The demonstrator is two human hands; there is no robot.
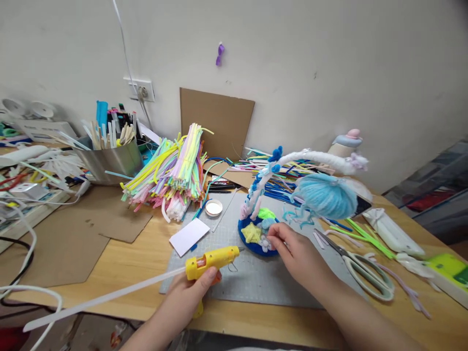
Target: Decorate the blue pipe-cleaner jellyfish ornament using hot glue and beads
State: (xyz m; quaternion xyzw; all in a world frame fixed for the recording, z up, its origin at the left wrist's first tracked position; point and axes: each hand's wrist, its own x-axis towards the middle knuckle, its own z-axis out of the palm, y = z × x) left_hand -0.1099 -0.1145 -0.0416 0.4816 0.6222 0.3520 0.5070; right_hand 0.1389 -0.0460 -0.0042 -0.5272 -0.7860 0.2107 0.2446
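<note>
My left hand (193, 292) is wrapped around a yellow hot glue gun (212, 258), whose nozzle points right toward a pipe-cleaner craft. A long whitish glue stick (106, 295) sticks out of the gun's back. The craft has a round blue base (252, 246), a yellow star (251, 233), a bright green piece (266, 213) and a curved white-and-blue stem (261, 180). From the stem's arched top hangs a light blue fuzzy jellyfish-like shape (325, 195). My right hand (292, 248) pinches a small pale fuzzy piece (264, 242) at the base's right front edge.
A grey cutting mat (248, 287) lies under the craft. Scissors (365, 273) rest at right. A white card (189, 236) and a small round lid (214, 208) lie left of the craft. Behind are bundled pipe cleaners (175, 170), a metal pot (109, 163) and cardboard (215, 119).
</note>
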